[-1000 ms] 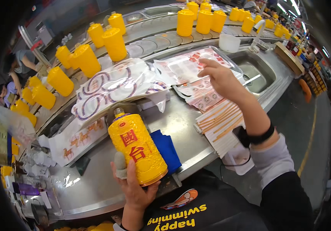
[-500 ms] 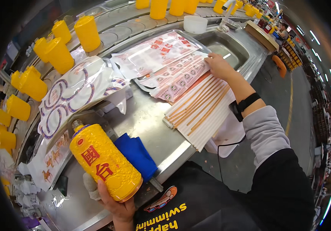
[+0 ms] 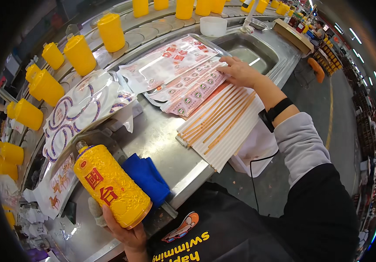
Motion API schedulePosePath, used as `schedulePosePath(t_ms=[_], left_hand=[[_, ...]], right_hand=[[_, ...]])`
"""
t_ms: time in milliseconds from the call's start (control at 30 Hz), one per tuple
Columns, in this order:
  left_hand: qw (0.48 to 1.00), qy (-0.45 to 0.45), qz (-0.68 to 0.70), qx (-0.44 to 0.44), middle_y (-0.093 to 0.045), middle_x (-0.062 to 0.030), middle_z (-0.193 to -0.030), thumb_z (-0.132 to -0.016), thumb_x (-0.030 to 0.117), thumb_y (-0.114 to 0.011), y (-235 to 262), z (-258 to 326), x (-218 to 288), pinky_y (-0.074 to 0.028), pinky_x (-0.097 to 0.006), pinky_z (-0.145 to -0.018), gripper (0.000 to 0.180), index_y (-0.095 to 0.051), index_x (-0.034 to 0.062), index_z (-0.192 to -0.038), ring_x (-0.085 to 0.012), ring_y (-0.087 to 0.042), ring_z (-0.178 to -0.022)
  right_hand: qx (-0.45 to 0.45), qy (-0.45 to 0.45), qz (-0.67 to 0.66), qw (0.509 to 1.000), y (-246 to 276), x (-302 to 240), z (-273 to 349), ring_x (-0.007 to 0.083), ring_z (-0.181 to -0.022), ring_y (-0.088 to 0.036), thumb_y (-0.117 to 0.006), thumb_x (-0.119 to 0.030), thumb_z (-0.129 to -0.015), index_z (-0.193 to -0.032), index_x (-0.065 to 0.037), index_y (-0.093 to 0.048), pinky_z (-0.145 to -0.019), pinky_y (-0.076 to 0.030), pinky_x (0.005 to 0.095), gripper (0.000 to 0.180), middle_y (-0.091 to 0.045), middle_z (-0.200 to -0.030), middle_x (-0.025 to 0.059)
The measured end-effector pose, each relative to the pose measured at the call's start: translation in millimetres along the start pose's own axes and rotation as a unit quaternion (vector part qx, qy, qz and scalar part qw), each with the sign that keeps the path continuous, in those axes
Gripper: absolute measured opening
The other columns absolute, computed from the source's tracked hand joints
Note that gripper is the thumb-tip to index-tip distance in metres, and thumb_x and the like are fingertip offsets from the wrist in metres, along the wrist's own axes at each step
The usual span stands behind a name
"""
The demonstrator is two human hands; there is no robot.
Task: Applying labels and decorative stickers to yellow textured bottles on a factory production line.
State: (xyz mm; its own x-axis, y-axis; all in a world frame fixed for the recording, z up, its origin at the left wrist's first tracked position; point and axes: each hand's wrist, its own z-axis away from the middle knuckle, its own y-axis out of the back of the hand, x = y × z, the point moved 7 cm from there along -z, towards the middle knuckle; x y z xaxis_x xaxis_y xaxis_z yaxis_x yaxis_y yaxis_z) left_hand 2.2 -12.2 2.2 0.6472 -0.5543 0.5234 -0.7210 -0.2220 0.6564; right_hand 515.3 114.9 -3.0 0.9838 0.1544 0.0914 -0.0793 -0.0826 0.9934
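Observation:
My left hand is closed around the lower end of a yellow embossed bottle with red characters, tilted with its narrow neck toward the far left. A grey knitted piece, perhaps a finger cover, shows beside that hand. Farther off, my right hand has its fingertips pinched at the right edge of pink printed sticker sheets; the exact grip is partly hidden. Next to these sheets lies a clear-and-white sheet with red prints. Thin tan strips rest on a white ridged sheet below my right hand.
A blue cloth lies by the bottle. Left of centre are sheets with purple-blue curved bands and one with orange figures. Yellow bottles line a curved conveyor. A sink and white tub stand beyond.
My right fingers have shifted slightly left along the sticker sheets' edge. Yellow bottles on the conveyor have moved rightward. My left hand still holds the bottle, and the whole view has shifted a little.

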Motion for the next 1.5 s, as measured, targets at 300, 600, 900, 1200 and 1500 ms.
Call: schedulePosePath(t_ms=[300,600,900,1200,1500], left_hand=[[1.0,-0.016,0.001,0.006,-0.039,-0.0222,-0.143,-0.097,0.034,-0.053,-1.5,1.3,-3.8,-0.031,-0.043,-0.109,0.066,-0.028,-0.0032,-0.146,-0.0343,-0.042,-0.131],[1.0,-0.018,-0.007,0.013,-0.039,-0.0222,-0.143,-0.098,0.038,-0.052,-0.2,1.1,-1.5,-0.031,-0.043,-0.109,0.067,-0.028,-0.0034,-0.145,-0.0343,-0.042,-0.131],[1.0,-0.015,0.013,0.015,-0.039,-0.0223,-0.143,-0.097,0.036,-0.054,-1.5,1.8,-4.9,-0.031,-0.043,-0.109,0.067,-0.029,-0.0037,-0.145,-0.0346,-0.041,-0.131],[0.999,-0.018,0.022,0.019,-0.036,-0.0271,-0.145,-0.093,0.035,-0.06,-1.5,2.7,-6.0,-0.025,-0.047,-0.112,0.068,-0.034,-0.0032,-0.143,-0.0413,-0.034,-0.135],[0.984,0.019,0.173,0.028,-0.034,-0.031,-0.145,-0.095,0.055,-0.046,7.9,-5.4,1.3,-0.022,-0.048,-0.112,0.065,-0.05,-0.0004,-0.13,-0.0428,-0.032,-0.137]], right_hand=[[0.013,-0.014,0.025,1.0,-6.5,11.9,6.1,0.0307,-0.123,-0.048,-0.064,-0.017,-0.085,-0.121,-0.018,-0.062,-0.097,-0.048,0.0411,0.036,-0.049,-0.136,0.0084],[-0.008,-0.099,0.036,0.994,-7.8,25.5,10.5,0.0287,-0.125,-0.047,-0.065,-0.016,-0.082,-0.12,-0.016,-0.062,-0.097,-0.048,0.0416,0.039,-0.049,-0.136,0.0077],[0.115,0.059,0.017,0.992,14.1,-18.7,9.6,0.0276,-0.118,-0.051,-0.069,-0.013,-0.078,-0.101,-0.013,-0.066,-0.088,-0.05,0.0395,0.023,-0.055,-0.126,0.0073],[0.091,0.089,-0.043,0.991,14.1,-17.9,9.9,0.0276,-0.102,-0.056,-0.065,-0.009,-0.078,-0.078,-0.008,-0.063,-0.081,-0.05,0.0383,0.002,-0.06,-0.102,0.0073],[0.205,0.109,-0.258,0.938,123.9,-175.7,-3.3,0.0295,-0.107,-0.056,-0.066,0.001,-0.077,-0.084,-0.002,-0.06,-0.092,-0.044,0.0368,0.009,-0.06,-0.11,0.0112]])
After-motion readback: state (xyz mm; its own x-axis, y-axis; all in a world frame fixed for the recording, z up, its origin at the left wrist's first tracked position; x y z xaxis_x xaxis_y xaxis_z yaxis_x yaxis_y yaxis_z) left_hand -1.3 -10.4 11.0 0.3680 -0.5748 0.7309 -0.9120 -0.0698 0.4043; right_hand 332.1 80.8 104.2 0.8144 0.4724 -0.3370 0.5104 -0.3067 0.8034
